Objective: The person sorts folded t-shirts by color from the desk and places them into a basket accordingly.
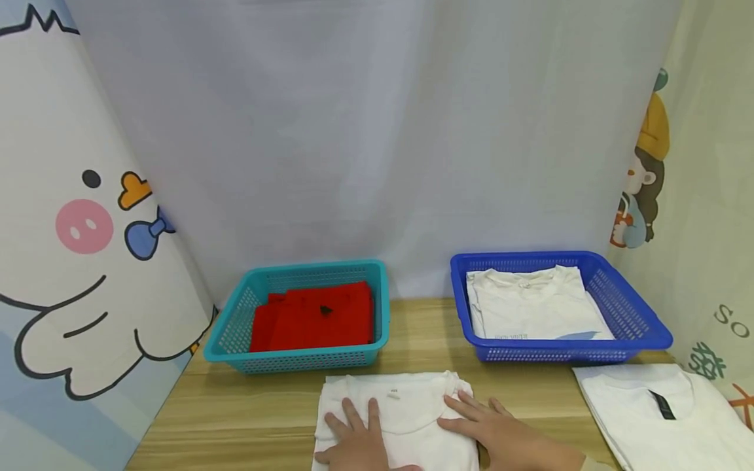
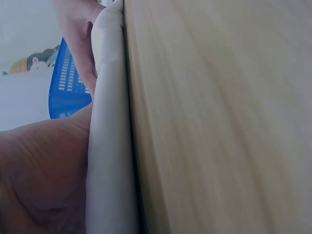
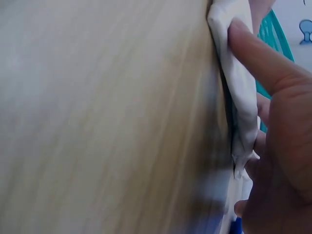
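A folded white T-shirt (image 1: 421,399) lies on the wooden table at the front middle, its round neckline and small label facing up. My left hand (image 1: 357,439) rests flat on its left part, fingers spread and pointing toward the collar. From the right side my right hand (image 1: 501,432) lays its fingers on the shirt near the right shoulder. In the left wrist view the folded edge of the shirt (image 2: 111,131) runs beside the palm, low over the wood. The right wrist view has the right thumb (image 3: 263,58) touching the shirt's edge (image 3: 241,92).
A teal basket (image 1: 294,360) with folded red clothing (image 1: 321,320) stands at the back left. At the back right, a blue basket (image 1: 559,347) holds white T-shirts (image 1: 530,304). Another folded white T-shirt (image 1: 654,418) with a black label lies at the right edge. A pale curtain hangs behind.
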Motion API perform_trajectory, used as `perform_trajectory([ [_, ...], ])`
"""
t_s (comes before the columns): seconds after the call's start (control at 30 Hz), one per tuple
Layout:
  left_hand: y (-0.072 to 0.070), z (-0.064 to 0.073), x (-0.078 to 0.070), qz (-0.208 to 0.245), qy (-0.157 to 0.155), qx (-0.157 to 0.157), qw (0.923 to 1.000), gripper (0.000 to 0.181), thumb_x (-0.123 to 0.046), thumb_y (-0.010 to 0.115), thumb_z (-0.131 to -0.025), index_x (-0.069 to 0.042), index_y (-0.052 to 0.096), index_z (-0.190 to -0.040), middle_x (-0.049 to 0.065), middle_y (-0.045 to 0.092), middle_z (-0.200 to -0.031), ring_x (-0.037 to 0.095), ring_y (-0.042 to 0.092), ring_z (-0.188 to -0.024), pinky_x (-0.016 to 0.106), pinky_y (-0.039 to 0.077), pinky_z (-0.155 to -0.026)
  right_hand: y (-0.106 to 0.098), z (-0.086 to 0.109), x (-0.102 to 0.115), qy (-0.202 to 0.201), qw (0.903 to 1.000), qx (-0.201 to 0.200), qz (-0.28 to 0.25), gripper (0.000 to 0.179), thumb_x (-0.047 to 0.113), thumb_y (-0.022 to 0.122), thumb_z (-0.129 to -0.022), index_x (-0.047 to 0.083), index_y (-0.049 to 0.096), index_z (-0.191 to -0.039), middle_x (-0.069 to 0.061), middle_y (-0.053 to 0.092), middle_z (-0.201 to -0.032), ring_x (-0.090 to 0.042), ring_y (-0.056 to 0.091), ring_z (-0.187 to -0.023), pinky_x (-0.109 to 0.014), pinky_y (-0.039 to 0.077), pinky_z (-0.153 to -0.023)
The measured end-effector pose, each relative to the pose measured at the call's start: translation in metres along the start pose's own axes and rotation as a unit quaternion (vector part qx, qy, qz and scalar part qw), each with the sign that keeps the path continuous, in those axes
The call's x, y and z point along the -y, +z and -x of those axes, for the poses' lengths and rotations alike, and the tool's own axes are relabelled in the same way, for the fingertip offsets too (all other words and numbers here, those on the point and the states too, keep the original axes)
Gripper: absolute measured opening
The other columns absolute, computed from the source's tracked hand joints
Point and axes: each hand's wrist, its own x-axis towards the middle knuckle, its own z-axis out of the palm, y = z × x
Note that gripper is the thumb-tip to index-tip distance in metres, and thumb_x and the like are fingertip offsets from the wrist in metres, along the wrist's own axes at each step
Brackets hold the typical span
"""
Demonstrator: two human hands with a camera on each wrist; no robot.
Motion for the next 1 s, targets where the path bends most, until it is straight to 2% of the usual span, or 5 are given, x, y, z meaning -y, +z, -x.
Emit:
perform_trajectory([
  [0.23, -0.009, 0.001, -0.024, 0.023, 0.011, 0.034, 0.9991, 0.141, -0.094, 0.04, -0.02, -0.023, 0.034, -0.142, 0.023, 0.023, -0.144, 0.058, 0.02, -0.122, 0.077, 0.03, -0.066, -0.005, 0.018, -0.019, 0.0, 0.999, -0.012, -0.043, 0.085, 0.067, 0.063, -0.068, 0.034, 0.034, -0.141, -0.001, 0.017, -0.151, -0.039, 0.011, -0.134, -0.076, 0.012, -0.086],
  [0.47, -0.015, 0.002, -0.02, 0.048, 0.028, 0.028, 0.998, 0.136, -0.093, 0.047, -0.025, -0.021, 0.036, -0.141, 0.023, 0.025, -0.143, 0.057, 0.022, -0.122, 0.076, 0.032, -0.066, -0.002, 0.019, -0.025, -0.025, 0.9982, -0.036, -0.042, 0.081, 0.062, 0.063, -0.072, 0.031, 0.033, -0.141, -0.003, 0.018, -0.15, -0.038, 0.012, -0.134, -0.076, 0.016, -0.085],
  [0.73, -0.034, -0.015, 0.032, 0.14, 0.146, 0.003, 0.9792, 0.096, -0.069, 0.065, -0.063, -0.011, 0.042, -0.136, 0.026, 0.038, -0.134, 0.048, 0.045, -0.106, 0.06, 0.045, -0.072, -0.01, 0.019, -0.014, 0.032, 0.9947, -0.038, -0.09, 0.076, 0.058, 0.061, -0.077, 0.032, 0.031, -0.142, -0.006, 0.013, -0.151, -0.037, 0.014, -0.134, -0.069, 0.019, -0.092],
  [0.87, -0.034, -0.028, 0.064, 0.149, 0.177, -0.035, 0.9723, 0.091, -0.069, 0.059, -0.069, -0.013, 0.039, -0.139, 0.022, 0.041, -0.133, 0.042, 0.046, -0.109, 0.061, 0.043, -0.075, -0.016, 0.021, -0.01, 0.092, 0.9866, -0.076, -0.111, 0.073, 0.055, 0.059, -0.081, 0.029, 0.03, -0.143, -0.015, 0.016, -0.149, -0.039, 0.02, -0.131, -0.065, 0.028, -0.091],
  [1.0, -0.035, -0.035, 0.085, 0.155, 0.186, -0.026, 0.9699, 0.09, -0.069, 0.057, -0.071, -0.013, 0.037, -0.14, 0.021, 0.044, -0.131, 0.042, 0.044, -0.113, 0.065, 0.038, -0.079, -0.017, 0.019, -0.009, 0.132, 0.9789, -0.117, -0.104, 0.075, 0.058, 0.057, -0.08, 0.021, 0.033, -0.142, -0.019, 0.025, -0.144, -0.04, 0.023, -0.129, -0.063, 0.029, -0.093],
])
